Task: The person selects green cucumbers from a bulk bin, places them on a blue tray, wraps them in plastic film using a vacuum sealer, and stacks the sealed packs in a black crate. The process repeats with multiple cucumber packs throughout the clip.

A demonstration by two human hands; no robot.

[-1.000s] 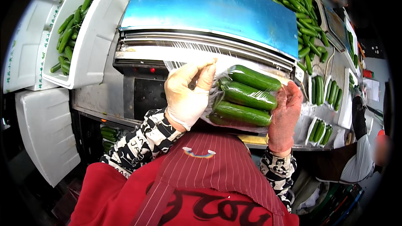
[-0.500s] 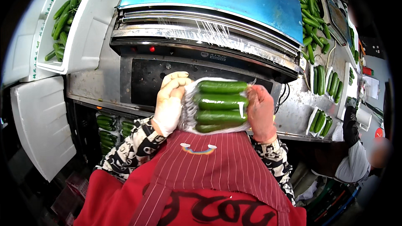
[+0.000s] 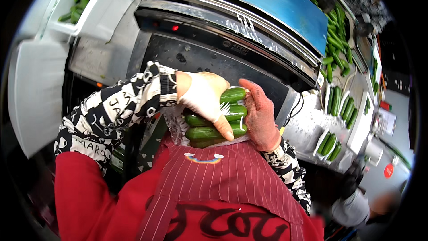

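A film-wrapped pack of cucumbers is tilted against the front of my striped apron. My left hand, in a white covering that leaves the fingertips bare, reaches across its top, with the thumb pressing on the cucumbers. Along the pack's right side my right hand, in a reddish glove, holds it with the fingers pointing up. Crumpled clear film shows at the pack's left end, under my left wrist. Some of the fingers behind the pack are hidden.
Ahead stands a wrapping machine with a blue cover and dark plate. Left are a white foam box of cucumbers and a foam lid. Cucumber trays and a cucumber heap lie right, near other people's dark-gloved hands.
My left hand has gone from the pack's left edge to over its top. The pack has shifted slightly left, and my right hand has turned more upright along its side.
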